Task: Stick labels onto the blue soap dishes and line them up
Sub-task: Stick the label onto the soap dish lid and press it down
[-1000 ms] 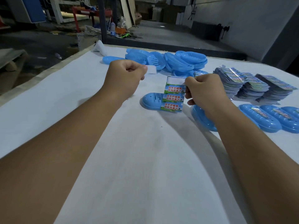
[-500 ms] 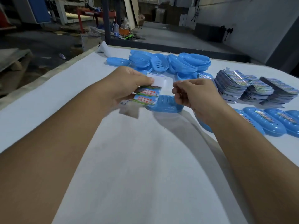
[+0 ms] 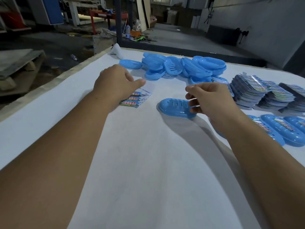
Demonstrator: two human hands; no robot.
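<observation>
We see one blue soap dish point(image 3: 175, 107) lying upside down on the white table point(image 3: 148, 162), its long oval body running left to right, the rounded left end free and the right end under our right hand point(image 3: 209, 100). Its upturned base is smooth, glossy plastic cut by a row of short slots, with a flared rim flat on the cloth. No label shows on it.

The right hand's fingers curl over the dish's right end with the thumb forward; a thin clear strip seems pinched at the fingertips, though we cannot tell for sure what it is. Left of the dish, apart from it, lies a label sheet point(image 3: 135, 99): a flat paper rectangle printed in green, blue and red bands, one white corner peeled bare. Our left hand point(image 3: 115, 81) hovers over the sheet's left part, fingers loosely bent and thumb out; whether it touches the paper we cannot tell.

Beyond the dish sits a heap of unlabeled dishes point(image 3: 178, 66), some showing ribbed insides. Right of the dish stand fanned label stacks point(image 3: 257, 91), and nearer us on that side a row of labeled dishes point(image 3: 283, 129) lies side by side, touching.
</observation>
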